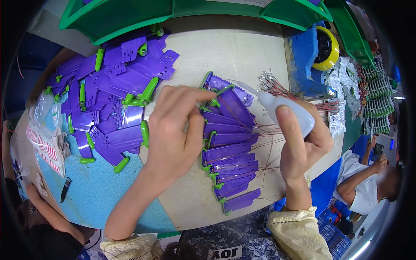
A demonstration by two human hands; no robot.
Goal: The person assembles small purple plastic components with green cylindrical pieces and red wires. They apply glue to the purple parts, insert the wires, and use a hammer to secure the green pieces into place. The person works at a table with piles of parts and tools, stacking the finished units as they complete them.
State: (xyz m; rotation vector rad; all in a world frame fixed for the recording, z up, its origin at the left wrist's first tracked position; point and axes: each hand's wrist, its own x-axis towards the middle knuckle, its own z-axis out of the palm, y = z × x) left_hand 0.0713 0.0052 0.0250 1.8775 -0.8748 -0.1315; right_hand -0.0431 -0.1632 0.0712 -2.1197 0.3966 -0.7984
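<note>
My right hand (303, 138) is wrapped round a white squeeze bottle (299, 113), tilted so that its thin nozzle (243, 86) points up and left over a purple plastic part with a green end (234, 106). At that part's green end is my left hand (173, 119), its fingers curled and its index fingertip touching or nearly touching the green piece. Whatever its thumb and finger pinch is hidden. Below runs a column of similar purple parts (234, 164), overlapping, with green ends to the left and thin red and black wires (268, 145) trailing right.
A heap of purple parts (112, 95) covers the left side, partly over a blue mat (143, 195). Green bins (130, 21) line the back. At right are a bundle of wires (277, 86), a blue holder (303, 60) and yellow tape (331, 47). Other people sit left and right.
</note>
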